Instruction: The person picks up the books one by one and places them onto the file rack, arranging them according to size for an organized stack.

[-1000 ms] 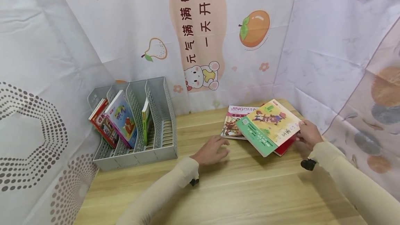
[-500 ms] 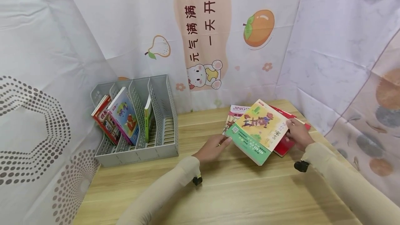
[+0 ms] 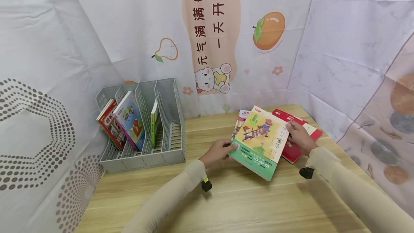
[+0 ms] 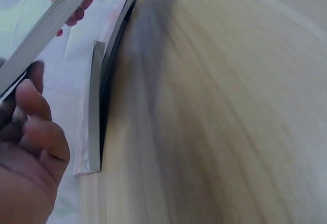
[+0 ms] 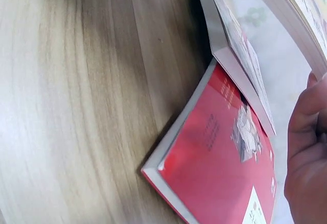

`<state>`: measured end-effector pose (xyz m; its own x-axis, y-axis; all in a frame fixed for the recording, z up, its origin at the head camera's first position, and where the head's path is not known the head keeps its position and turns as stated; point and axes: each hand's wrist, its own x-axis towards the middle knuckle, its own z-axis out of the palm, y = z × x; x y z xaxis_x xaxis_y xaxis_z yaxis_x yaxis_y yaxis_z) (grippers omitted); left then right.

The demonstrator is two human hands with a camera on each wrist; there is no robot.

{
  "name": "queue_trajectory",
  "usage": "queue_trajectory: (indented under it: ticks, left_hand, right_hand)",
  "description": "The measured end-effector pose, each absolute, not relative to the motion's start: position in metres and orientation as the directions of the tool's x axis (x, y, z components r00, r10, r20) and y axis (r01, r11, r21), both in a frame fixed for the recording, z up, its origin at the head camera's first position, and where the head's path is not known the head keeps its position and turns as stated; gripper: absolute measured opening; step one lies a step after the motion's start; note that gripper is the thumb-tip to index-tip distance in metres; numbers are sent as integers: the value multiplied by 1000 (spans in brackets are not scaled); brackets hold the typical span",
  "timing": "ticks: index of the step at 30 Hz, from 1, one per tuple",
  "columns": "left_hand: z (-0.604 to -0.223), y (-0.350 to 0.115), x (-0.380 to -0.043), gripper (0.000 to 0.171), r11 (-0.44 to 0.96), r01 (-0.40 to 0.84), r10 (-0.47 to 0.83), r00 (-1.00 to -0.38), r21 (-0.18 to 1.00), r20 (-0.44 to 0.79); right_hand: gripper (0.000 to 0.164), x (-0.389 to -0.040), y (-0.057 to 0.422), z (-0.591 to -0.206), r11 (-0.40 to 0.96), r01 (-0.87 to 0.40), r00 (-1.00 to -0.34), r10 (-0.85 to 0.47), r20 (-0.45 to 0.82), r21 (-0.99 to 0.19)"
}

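A picture book (image 3: 262, 137) with a yellow and green cover is held tilted above the table between both hands. My right hand (image 3: 300, 136) pinches its right edge, thumb on the cover. At its left edge my left hand (image 3: 217, 153) grips the lower corner, thumb over the green strip and fingers beneath. In the left wrist view the book's page edge (image 4: 43, 29) runs between the left hand's thumb and fingers. Below lie a red book (image 3: 292, 152) and a pink-titled book (image 3: 240, 121), both partly covered by the held book.
A grey perforated file rack (image 3: 145, 161) stands at the left of the wooden table (image 3: 233, 204). In its slots lean a red book (image 3: 111, 125), a blue and purple book (image 3: 132, 119) and a green-spined book (image 3: 154, 123). Printed curtains (image 3: 161, 17) hang behind and at both sides.
The picture book has moved left and toward me, off the red book, carried by my right hand. My left hand has come to its left edge and taken hold of it.
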<state>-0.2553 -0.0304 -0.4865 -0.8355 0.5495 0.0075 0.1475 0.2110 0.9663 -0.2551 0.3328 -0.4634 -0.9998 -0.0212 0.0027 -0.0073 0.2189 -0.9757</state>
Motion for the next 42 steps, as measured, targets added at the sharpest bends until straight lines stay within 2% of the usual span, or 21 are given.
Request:
queue_trajectory:
  ticks: [7, 12, 15, 18, 23, 28, 31, 37, 42]
  left_hand:
    - [-492, -30, -251, 37, 203, 64, 635, -768, 977, -81]
    - [-496, -31, -250, 35, 219, -57, 718, -666, 974, -201]
    - [-496, -31, -249, 32, 232, -77, 761, -606, 970, -230]
    - [-495, -33, -248, 32, 234, -52, 782, -583, 971, -220]
    - [-489, -39, -246, 35, 249, 44, 772, -613, 968, -171]
    - [-479, -48, -247, 38, 283, 184, 749, -655, 941, -97]
    - [-475, -53, -248, 37, 276, 259, 739, -673, 926, -32]
    - [-470, -65, -246, 40, 320, 347, 627, -775, 882, 77]
    - [-469, -70, -248, 45, 369, 394, 529, -834, 842, 158]
  right_hand:
    - [38, -253, 321, -468, 213, 29, -998, -56, -42, -977]
    - [40, -253, 314, -468, 238, 37, -994, -88, -59, -970]
    - [40, -254, 310, -468, 250, 29, -992, -111, -58, -968]
    - [40, -255, 308, -467, 257, 19, -990, -130, -54, -966]
    - [44, -258, 305, -466, 279, 25, -991, -122, -61, -960]
    - [57, -264, 304, -463, 306, 52, -990, -106, -88, -950]
    - [63, -267, 303, -462, 338, 62, -983, -144, -116, -939]
    - [56, -267, 294, -467, 406, 78, -920, -321, -222, -910]
    - [49, -266, 275, -472, 387, 113, -894, -363, -264, -915]
